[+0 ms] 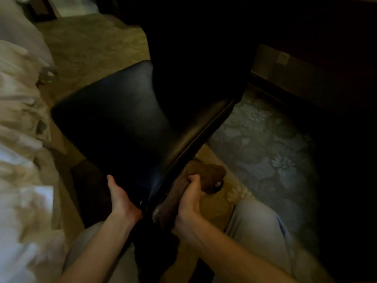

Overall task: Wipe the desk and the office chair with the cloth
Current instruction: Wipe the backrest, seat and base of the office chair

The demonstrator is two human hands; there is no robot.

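Cloth (208, 175), looking soft, light and easily wadded, is sitting bunched in the gripping right hand (189, 203), just beside the office chair (122, 111) seat's edge. The left hand (120, 199) is steadying the slick-looking leather corner; its fingers are hiding, so I cannot tell its grip. Carpet (265, 150) is lying below.

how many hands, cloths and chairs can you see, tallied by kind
hands: 2, the left hand at the seat edge and the right hand
cloths: 1, the brown cloth bunched in the right hand
chairs: 1, the black office chair
total: 4
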